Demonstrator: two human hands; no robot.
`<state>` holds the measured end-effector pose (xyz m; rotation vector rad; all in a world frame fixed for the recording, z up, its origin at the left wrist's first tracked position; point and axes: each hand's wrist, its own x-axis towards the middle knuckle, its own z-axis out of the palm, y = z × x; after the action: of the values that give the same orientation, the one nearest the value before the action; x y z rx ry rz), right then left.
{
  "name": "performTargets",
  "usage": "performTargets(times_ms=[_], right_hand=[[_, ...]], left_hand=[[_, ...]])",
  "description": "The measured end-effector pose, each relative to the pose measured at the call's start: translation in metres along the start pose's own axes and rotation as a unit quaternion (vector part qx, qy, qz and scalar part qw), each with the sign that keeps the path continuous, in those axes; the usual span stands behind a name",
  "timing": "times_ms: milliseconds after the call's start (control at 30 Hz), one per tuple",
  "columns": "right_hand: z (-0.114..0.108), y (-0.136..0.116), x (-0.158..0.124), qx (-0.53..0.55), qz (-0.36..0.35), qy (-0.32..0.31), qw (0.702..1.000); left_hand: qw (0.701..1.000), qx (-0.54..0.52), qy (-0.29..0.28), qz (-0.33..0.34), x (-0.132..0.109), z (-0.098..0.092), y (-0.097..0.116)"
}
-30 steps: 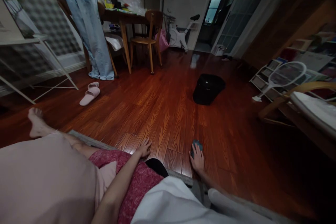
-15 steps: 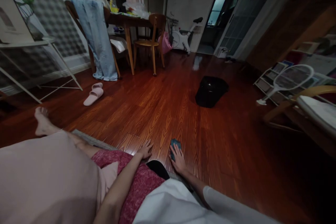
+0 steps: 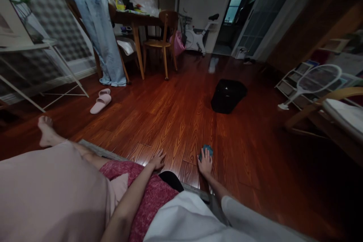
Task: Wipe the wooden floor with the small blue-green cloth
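Observation:
My right hand [image 3: 205, 163] presses a crumpled teal cloth [image 3: 208, 149] against the reddish-brown wooden floor [image 3: 181, 121]. Its fingers lie over the cloth and hide part of it. To the left, my left hand [image 3: 157, 159] rests palm down on the same floor, fingers spread, holding nothing. A black rounded shape [image 3: 171, 180] shows between my two arms; I cannot make out what it is.
A black bin [image 3: 228, 96] stands ahead to the right. Pink slippers [image 3: 101, 102] lie left, near a white-legged table [image 3: 69, 66]. A wooden chair [image 3: 163, 43], jeans [image 3: 104, 41] and an exercise bike [image 3: 197, 39] are farther back. A white racket [image 3: 317, 79] leans at right.
My right hand has slid the teal cloth rightward and slightly forward over the floor. The left hand stays in about the same place.

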<state>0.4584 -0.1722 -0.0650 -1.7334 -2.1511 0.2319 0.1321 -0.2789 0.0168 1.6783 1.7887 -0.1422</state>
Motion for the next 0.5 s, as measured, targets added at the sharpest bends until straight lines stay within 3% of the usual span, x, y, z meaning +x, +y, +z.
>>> performTargets(times_ms=[100,233,367,500], right_hand=[[0.016,-0.042,0.015,0.018,0.026,0.014,0.999],[0.017,-0.073,0.001,0.013,-0.127,-0.075,0.989],[0.003,-0.059,-0.038,0.009,-0.286,-0.158,0.945],[-0.022,-0.012,-0.06,0.009,-0.332,-0.185,0.925]], left_hand=[[1.0,0.005,-0.004,-0.005,0.0,0.0,0.0],[1.0,0.0,-0.001,-0.004,0.002,0.001,-0.001],[1.0,-0.009,0.001,-0.003,0.004,0.004,-0.002],[1.0,-0.017,0.0,-0.002,0.004,0.005,-0.002]])
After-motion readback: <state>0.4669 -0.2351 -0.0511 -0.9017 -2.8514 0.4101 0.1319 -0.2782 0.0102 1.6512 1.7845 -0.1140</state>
